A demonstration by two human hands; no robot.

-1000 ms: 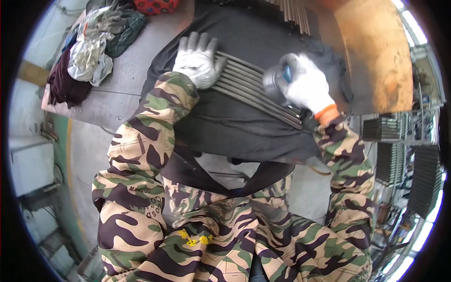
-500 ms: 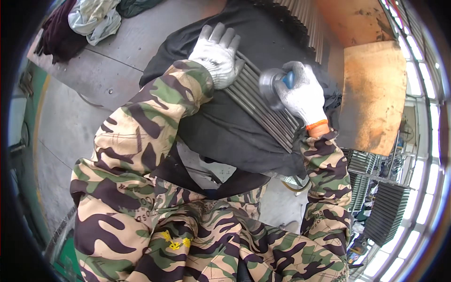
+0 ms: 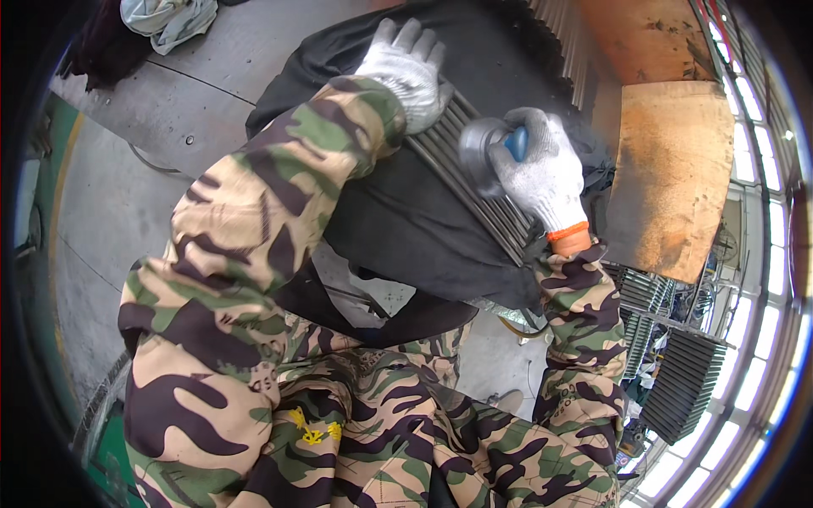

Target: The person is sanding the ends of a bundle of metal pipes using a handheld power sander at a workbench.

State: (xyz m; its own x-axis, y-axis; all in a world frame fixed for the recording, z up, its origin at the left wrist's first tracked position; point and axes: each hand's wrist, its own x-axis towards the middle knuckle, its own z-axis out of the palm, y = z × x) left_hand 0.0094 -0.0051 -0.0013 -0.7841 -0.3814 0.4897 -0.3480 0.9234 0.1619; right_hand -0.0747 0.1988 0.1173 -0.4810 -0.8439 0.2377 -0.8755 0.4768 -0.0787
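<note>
A row of dark grey metal rods (image 3: 457,173) lies side by side, slanting across a black cloth (image 3: 389,216). My left hand (image 3: 408,78), in a white knit glove, rests flat over the far left ends of the rods with its fingers stretched out. In a matching glove with an orange cuff, my right hand (image 3: 549,173) is closed around the blue grip (image 3: 516,144) of a round silvery tool (image 3: 479,159). The tool's disc-like head is over the right part of the rods and looks blurred. Its underside is hidden, so contact with the rods cannot be made out.
More rods (image 3: 566,46) lie bundled at the far right, beside an upright, stained wooden board (image 3: 673,169). Crumpled light cloth (image 3: 169,24) sits on the grey metal tabletop (image 3: 216,89) at far left. Racked dark bars (image 3: 684,385) stand at lower right.
My left hand appears slightly farther up and right in the picture, still flat on the rods. The round tool has shifted a little left with my right hand. The whole view has also moved slightly.
</note>
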